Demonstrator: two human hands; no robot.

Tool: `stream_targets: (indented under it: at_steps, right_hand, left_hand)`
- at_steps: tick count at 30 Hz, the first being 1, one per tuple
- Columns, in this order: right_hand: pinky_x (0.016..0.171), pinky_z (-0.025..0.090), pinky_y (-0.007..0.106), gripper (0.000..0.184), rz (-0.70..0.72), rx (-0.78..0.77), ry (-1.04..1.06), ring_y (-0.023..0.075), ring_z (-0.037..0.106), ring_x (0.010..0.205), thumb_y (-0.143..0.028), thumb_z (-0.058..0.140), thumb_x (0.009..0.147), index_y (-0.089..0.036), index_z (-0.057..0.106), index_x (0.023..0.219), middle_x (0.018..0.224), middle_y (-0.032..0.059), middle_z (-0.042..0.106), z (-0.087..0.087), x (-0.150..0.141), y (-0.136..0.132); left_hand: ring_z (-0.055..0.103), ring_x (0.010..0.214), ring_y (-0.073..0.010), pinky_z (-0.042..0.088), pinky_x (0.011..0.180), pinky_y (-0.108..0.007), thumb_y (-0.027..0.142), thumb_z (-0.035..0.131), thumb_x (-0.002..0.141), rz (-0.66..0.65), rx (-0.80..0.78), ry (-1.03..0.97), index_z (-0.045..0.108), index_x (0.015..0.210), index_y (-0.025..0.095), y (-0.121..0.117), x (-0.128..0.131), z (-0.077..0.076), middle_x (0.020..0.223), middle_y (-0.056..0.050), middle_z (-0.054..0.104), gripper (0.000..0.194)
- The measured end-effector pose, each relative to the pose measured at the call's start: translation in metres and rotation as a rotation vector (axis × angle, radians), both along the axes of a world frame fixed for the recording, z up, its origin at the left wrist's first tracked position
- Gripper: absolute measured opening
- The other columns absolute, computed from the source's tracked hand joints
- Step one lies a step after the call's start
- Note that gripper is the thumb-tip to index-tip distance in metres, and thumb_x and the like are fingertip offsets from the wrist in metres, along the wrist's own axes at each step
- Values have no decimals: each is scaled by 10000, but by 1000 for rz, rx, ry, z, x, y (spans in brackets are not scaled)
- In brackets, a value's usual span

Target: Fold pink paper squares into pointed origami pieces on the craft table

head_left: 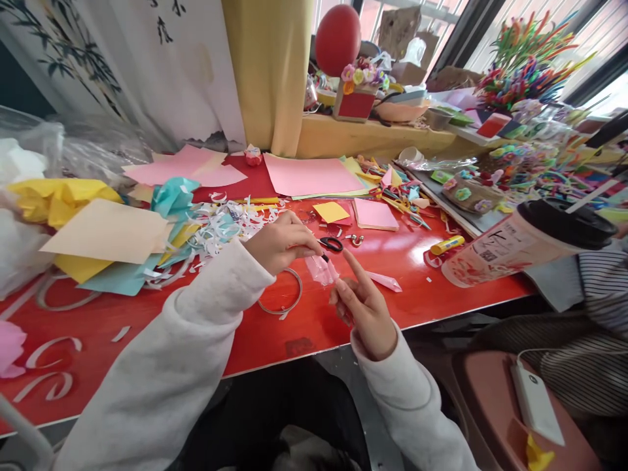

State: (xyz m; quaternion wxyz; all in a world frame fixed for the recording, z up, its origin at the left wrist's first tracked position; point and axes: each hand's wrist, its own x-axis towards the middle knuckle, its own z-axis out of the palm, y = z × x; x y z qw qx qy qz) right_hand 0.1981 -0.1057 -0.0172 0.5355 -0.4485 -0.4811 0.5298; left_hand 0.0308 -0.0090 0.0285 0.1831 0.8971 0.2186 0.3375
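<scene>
My left hand [283, 241] is closed in a pinch on the top of a small pink folded paper piece [324, 268], held just above the red table [275, 333]. My right hand [366, 307] holds the lower edge of the same piece, its forefinger stretched upward. Both arms wear white sleeves. Black-handled scissors [331, 244] lie just behind my hands. A folded pink paper cone [386, 281] lies to the right of them. A thin wire ring [283, 296] lies on the table under my left wrist.
Coloured paper sheets [314, 175] and white shreds [226, 226] cover the far table. A glue stick [447, 244] and a large lidded cup [520, 242] sit right. A person in a striped sleeve [603, 288] is at right. A phone [537, 402] rests on a stool.
</scene>
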Motion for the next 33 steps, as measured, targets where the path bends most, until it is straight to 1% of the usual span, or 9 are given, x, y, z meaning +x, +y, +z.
stream_targets:
  at_steps: [2, 4, 9, 17, 26, 33]
  right_hand:
    - [351, 291, 168, 563, -6, 11, -30, 32, 371, 405, -307, 471, 794, -222, 252, 1305, 605, -42, 488, 0, -3, -2]
    - [357, 304, 171, 523, 1, 18, -54, 32, 373, 407, -304, 459, 802, -225, 289, 1291, 607, -42, 483, 0, -5, -3]
    - [350, 284, 168, 481, 25, 9, -106, 24, 349, 391, -301, 454, 805, -243, 336, 1268, 596, -48, 475, -2, -6, -4]
    - [349, 266, 172, 421, -12, -91, -85, 25, 364, 404, -321, 478, 787, -154, 462, 1173, 588, -31, 479, -2, -7, -8]
    - [343, 267, 175, 407, -33, -98, -64, 30, 377, 402, -318, 500, 772, -140, 481, 1137, 586, -27, 502, -5, -9, -8]
    - [349, 275, 181, 411, -26, -101, -90, 35, 380, 410, -338, 490, 772, -156, 495, 1140, 591, -22, 500, -3, -8, -11]
  left_hand:
    - [438, 759, -140, 385, 732, -269, 181, 542, 743, 9, 15, -8, 649, 781, 179, -1, 0, 0, 753, -26, 652, 113]
    - [445, 761, -138, 383, 735, -270, 176, 540, 745, 24, 26, -14, 648, 778, 180, -2, 0, 1, 756, -22, 653, 113]
    - [453, 763, -137, 388, 738, -269, 164, 542, 742, 30, 25, -10, 648, 767, 183, -5, 0, 3, 765, -18, 655, 111]
    - [463, 768, -137, 401, 738, -273, 164, 553, 733, 41, 37, -32, 653, 755, 183, -6, 2, 3, 757, -21, 655, 105]
    - [467, 772, -136, 400, 728, -268, 172, 549, 736, 33, 26, -22, 651, 745, 195, -7, 2, 4, 747, -15, 650, 105]
    - [466, 798, -153, 390, 734, -300, 192, 523, 753, 54, -11, 7, 645, 732, 191, -7, 2, 3, 752, -33, 639, 124]
